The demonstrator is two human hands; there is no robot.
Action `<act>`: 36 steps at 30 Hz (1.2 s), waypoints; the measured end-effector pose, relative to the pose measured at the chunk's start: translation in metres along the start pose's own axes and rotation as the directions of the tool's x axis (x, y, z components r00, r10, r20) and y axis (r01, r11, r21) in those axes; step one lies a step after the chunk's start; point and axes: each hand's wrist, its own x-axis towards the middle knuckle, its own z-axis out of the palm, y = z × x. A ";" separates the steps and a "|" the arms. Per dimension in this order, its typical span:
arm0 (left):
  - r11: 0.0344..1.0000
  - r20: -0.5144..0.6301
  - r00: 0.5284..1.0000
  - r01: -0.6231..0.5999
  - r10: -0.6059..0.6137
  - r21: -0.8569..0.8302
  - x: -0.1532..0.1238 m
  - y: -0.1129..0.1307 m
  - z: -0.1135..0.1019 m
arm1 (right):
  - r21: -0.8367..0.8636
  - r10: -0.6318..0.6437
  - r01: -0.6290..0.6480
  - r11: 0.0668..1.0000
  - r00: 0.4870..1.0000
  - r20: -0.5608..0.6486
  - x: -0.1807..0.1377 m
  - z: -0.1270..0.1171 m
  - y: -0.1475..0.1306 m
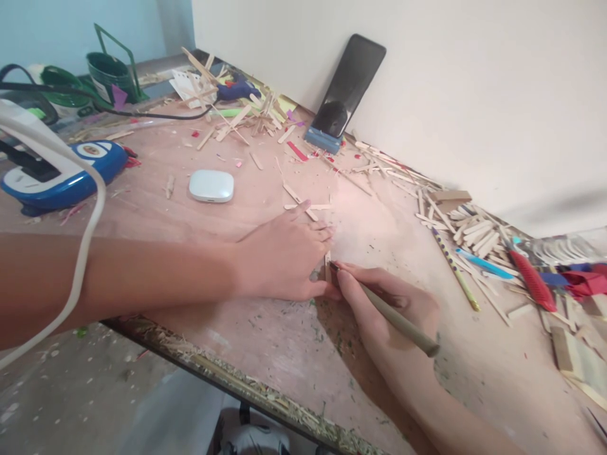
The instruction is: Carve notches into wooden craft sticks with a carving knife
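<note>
A short craft stick (327, 268) lies on the table under my left hand (284, 253). That hand rests palm down, its thumb at the stick's near end and its fingers over the far end, pinning it. My right hand (393, 303) is closed around a slim tool with a tapered olive-brown handle (401, 323). Its short dark tip meets the stick between my thumb and fingers; the exact kind of tip is too small to make out. Just beyond my left fingers, two craft sticks (300, 201) lie crossed.
A phone (351, 85) leans against the wall on a blue stand (323, 139). Nearby are a white case (211, 186), a blue power strip (66, 177) with a white cable, and piled sticks (478, 234). A red-handled cutter (531, 278) and patterned pencil (455, 268) lie right.
</note>
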 end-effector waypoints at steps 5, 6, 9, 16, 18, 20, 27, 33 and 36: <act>1.000 0.012 1.000 0.005 -0.005 -0.002 0.000 0.001 -0.002 | 0.018 0.003 -0.004 1.000 1.000 0.016 0.002 0.000 -0.004; 1.000 0.011 1.000 0.004 -0.004 -0.003 0.000 0.001 -0.002 | 0.022 0.001 -0.002 1.000 1.000 0.027 0.003 -0.001 -0.005; 1.000 0.004 1.000 -0.001 0.001 -0.005 0.000 0.001 -0.002 | 0.031 -0.006 0.005 1.000 0.998 0.058 0.007 -0.004 -0.006; 1.000 -0.013 1.000 -0.001 0.001 -0.002 -0.004 0.000 0.000 | 0.028 -0.100 0.096 0.995 0.961 0.258 0.032 -0.028 0.008; 1.000 -0.027 1.000 0.005 -0.005 -0.006 -0.005 0.000 0.004 | 0.051 -0.161 0.153 0.987 0.923 0.349 0.047 -0.038 0.012; 1.000 -0.035 0.999 0.012 -0.012 -0.016 -0.004 -0.001 0.010 | 0.086 -0.203 0.184 0.979 0.870 0.450 0.065 -0.046 0.014; 0.998 -0.036 0.999 0.032 -0.034 -0.062 -0.007 -0.002 0.020 | 0.240 -0.231 0.084 0.967 0.686 0.690 0.124 -0.043 0.022; 0.993 -0.069 0.998 0.001 -0.009 -0.116 -0.016 -0.005 0.005 | 0.359 -0.297 0.036 0.933 0.640 0.708 0.128 -0.040 0.033; 0.993 -0.078 0.997 -0.001 -0.008 -0.119 -0.019 -0.007 0.006 | 0.397 -0.325 0.036 0.917 0.644 0.692 0.123 -0.041 0.036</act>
